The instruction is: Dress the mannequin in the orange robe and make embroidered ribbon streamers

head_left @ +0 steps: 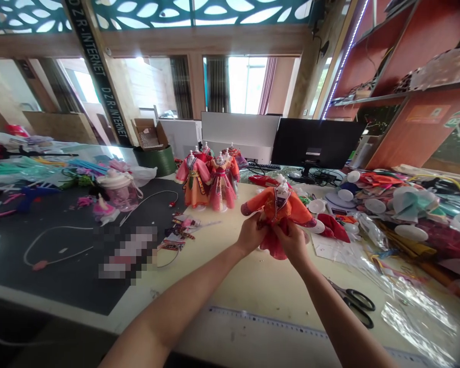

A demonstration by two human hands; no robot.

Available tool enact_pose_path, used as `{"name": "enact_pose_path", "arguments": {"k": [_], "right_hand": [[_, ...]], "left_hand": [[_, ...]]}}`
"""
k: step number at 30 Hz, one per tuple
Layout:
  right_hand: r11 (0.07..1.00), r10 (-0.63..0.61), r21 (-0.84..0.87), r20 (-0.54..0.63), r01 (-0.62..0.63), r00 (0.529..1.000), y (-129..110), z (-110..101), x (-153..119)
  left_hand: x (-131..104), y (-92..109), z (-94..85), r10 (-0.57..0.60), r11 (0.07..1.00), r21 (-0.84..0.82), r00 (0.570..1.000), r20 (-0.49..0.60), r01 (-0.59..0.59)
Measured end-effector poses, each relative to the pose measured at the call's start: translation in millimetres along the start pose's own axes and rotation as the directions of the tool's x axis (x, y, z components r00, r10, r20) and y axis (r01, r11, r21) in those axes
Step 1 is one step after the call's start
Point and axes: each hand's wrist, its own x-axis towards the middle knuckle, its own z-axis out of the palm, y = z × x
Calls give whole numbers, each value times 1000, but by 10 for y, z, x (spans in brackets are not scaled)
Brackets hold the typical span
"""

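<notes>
Evidently, the doll in the orange jacket and red skirt [276, 208] is held roughly upright in front of the body, over the pale tabletop [249, 286]; whether its hem is touching the surface cannot be told. The waist is gripped from both sides: the cloth is closed on by the bent fingers of the left hand [250, 235], and the skirt front is pinched by the right hand [293, 241]. The thin cloth could be creased or pulled askew, it is judged, if the two grips were drawn unevenly, and the patterned trim could be snagged by a fingertip. The wide sleeves are left unsupported; on the right, a white disc [319, 226] and a crumpled red cloth [335, 228] lie near enough to be brushed by a cuff. Beyond, the dressed dolls [219, 185] are stood close together and could be toppled in a row by a forward knock. The black-handled scissors [355, 300] are lain just beside the right forearm, so they might be caught by an outward sweep, as might the clear plastic film [417, 327]. Most room for moving is offered nearer the body, between the forearms, down to the ruler strip [268, 322] along the front edge; the left side is bounded by trim scraps [182, 230].
</notes>
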Motion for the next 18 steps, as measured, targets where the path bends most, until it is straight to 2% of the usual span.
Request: {"name": "enact_pose_path", "arguments": {"k": [5,10,18], "right_hand": [[999,-14,45,39,13,999,-185,175,85],[994,-42,104,86,33,995,-311,429,170],[988,-78,142,159,55,984,-250,665,162]], "left_hand": [[81,28,-263,13,998,59,999,-48,-10],[125,-38,-529,8,994,107,995,-96,2],[10,-189,-649,-24,992,115,986,-165,44]]}}
